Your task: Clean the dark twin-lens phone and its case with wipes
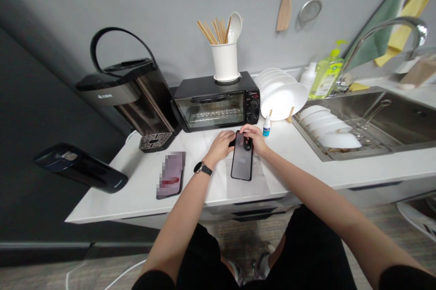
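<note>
A smartphone (241, 165) with a grey back and black edges lies back side up on the white counter, its dark camera bump near the top. My right hand (255, 139) grips its upper end, fingertips over the top edge beside the camera. At the upper left edge, my left hand (220, 145) has its curled fingers against the phone; a dark patch between fingers and phone is unclear. A black watch (203, 169) circles my left wrist. To the left lies a second phone (172, 174), its screen blurred out. Just beyond my right hand stands a small white-and-blue bottle (266, 126).
Behind my hands stands a black toaster oven (214, 106) topped by a white chopstick holder (225, 61). A water dispenser (136, 95) and a dark blue cylindrical device (81, 167) are leftward. White plates (284, 99) and a sink (405, 113) are rightward.
</note>
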The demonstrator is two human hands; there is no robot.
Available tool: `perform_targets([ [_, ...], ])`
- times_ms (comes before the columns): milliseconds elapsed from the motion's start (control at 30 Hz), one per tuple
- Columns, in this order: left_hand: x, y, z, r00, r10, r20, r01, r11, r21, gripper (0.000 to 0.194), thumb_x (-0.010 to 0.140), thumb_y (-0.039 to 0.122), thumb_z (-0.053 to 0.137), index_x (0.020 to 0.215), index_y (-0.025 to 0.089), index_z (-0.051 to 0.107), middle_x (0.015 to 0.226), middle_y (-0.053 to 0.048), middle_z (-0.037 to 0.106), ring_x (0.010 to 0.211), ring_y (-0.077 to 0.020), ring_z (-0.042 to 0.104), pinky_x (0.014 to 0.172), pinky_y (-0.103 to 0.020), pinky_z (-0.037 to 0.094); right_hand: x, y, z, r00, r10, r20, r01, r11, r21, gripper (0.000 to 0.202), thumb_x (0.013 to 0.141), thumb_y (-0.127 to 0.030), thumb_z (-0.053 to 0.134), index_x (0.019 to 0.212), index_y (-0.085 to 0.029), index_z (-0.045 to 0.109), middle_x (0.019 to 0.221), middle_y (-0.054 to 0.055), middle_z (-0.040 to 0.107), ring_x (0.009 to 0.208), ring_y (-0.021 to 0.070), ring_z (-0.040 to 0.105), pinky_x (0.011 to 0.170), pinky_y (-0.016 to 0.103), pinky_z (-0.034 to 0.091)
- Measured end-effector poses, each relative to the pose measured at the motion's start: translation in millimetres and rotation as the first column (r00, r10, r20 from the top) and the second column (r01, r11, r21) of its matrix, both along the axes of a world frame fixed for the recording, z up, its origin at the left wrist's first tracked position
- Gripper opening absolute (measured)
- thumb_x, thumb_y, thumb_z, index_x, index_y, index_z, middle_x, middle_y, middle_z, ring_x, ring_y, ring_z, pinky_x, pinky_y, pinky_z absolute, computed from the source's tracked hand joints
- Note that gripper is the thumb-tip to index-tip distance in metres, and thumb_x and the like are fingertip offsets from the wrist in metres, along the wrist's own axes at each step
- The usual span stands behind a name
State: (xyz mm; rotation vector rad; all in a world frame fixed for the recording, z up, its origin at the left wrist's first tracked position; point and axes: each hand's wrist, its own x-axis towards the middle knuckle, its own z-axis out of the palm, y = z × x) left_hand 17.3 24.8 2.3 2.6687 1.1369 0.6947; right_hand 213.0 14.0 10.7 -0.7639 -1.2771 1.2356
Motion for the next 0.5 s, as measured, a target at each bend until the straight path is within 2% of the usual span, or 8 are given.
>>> perform_targets([
  [100, 0, -18, 18.3, 0.977, 0.115, 0.180, -0.116, 0.993, -0.001, 0.041, 0.108, 0.030, 0.037, 0.140, 0.020, 0.060, 0.146, -0.011, 0.062, 0.145, -0.0245, 0.048, 0.125, -0.053, 0.032, 1, -6, 6.1, 0.999, -0.032, 0.011, 0.032, 0.999, 0.020, 0.017, 0.067, -0.031, 0.061, 0.082, -0.022, 0.062, 0.072, -0.002, 0.068, 0.050, 0.0146, 0.060, 0.049, 0.025, 0.038],
  [200, -4, -59, 37.5, 0.868, 0.247, 0.431, -0.225, 0.969, -0.102, 0.051, 0.111, 0.036, 0.022, 0.152, 0.018, 0.048, 0.150, -0.015, 0.058, 0.140, -0.0222, 0.054, 0.120, -0.046, 0.041, 0, -18, 11.2, 0.995, -0.101, 0.013, 0.100, 0.994, 0.043, 0.022, 0.072, -0.034, 0.060, 0.091, -0.023, 0.061, 0.089, 0.001, 0.073, 0.059, 0.0153, 0.066, 0.054, 0.025, 0.043],
  [233, -6, -77, 41.1, 0.856, 0.255, 0.449, -0.222, 0.967, -0.127, 0.052, 0.111, 0.038, 0.023, 0.155, 0.020, 0.043, 0.151, -0.014, 0.056, 0.140, -0.0222, 0.054, 0.118, -0.045, 0.043, -1, -24, 11.3, 0.992, -0.128, 0.013, 0.127, 0.991, 0.050, 0.024, 0.074, -0.035, 0.060, 0.095, -0.023, 0.060, 0.096, 0.002, 0.073, 0.062, 0.0155, 0.067, 0.056, 0.026, 0.044],
  [267, -8, -96, 42.7, 0.881, 0.246, 0.405, -0.206, 0.969, -0.139, 0.052, 0.109, 0.042, 0.032, 0.158, 0.024, 0.038, 0.155, -0.013, 0.052, 0.141, -0.0235, 0.053, 0.118, -0.044, 0.044, -3, -31, 10.4, 0.988, -0.153, 0.013, 0.153, 0.987, 0.053, 0.026, 0.076, -0.036, 0.059, 0.099, -0.024, 0.060, 0.102, 0.003, 0.073, 0.066, 0.0157, 0.069, 0.058, 0.026, 0.046],
  [300, -9, -114, 42.2, 0.915, 0.244, 0.323, -0.212, 0.969, -0.130, 0.060, 0.105, 0.047, 0.047, 0.160, 0.028, 0.034, 0.158, -0.012, 0.047, 0.144, -0.0259, 0.050, 0.118, -0.045, 0.044, -5, -38, 8.6, 0.985, -0.174, 0.016, 0.173, 0.983, 0.054, 0.027, 0.079, -0.037, 0.058, 0.103, -0.024, 0.060, 0.106, 0.004, 0.073, 0.069, 0.0160, 0.069, 0.060, 0.027, 0.048],
  [367, -11, -146, 36.1, 0.931, 0.319, 0.174, -0.314, 0.948, -0.060, 0.083, 0.092, 0.052, 0.068, 0.162, 0.029, 0.029, 0.157, -0.013, 0.046, 0.143, -0.0324, 0.049, 0.116, -0.049, 0.046, -10, -55, 3.2, 0.981, -0.190, 0.029, 0.188, 0.981, 0.050, 0.028, 0.083, -0.039, 0.057, 0.107, -0.023, 0.060, 0.112, 0.006, 0.072, 0.078, 0.0178, 0.071, 0.065, 0.029, 0.052],
  [433, -13, -168, 26.3, 0.913, 0.394, 0.108, -0.397, 0.918, 0.006, 0.081, 0.092, 0.048, 0.069, 0.161, 0.029, 0.031, 0.148, -0.014, 0.053, 0.136, -0.0334, 0.055, 0.112, -0.050, 0.049, -11, -72, -2.7, 0.984, -0.162, 0.069, 0.158, 0.986, 0.060, 0.033, 0.087, -0.041, 0.058, 0.114, -0.024, 0.060, 0.119, 0.008, 0.071, 0.091, 0.0210, 0.072, 0.074, 0.032, 0.056],
  [500, -18, -180, 16.4, 0.897, 0.430, 0.100, -0.436, 0.899, 0.043, 0.079, 0.093, 0.046, 0.068, 0.161, 0.031, 0.031, 0.142, -0.013, 0.057, 0.128, -0.0321, 0.060, 0.108, -0.047, 0.053, -5, -88, -8.1, 0.974, -0.152, 0.165, 0.137, 0.985, 0.101, 0.045, 0.091, -0.044, 0.057, 0.132, -0.026, 0.053, 0.126, 0.010, 0.070, 0.104, 0.0232, 0.071, 0.086, 0.038, 0.057],
])
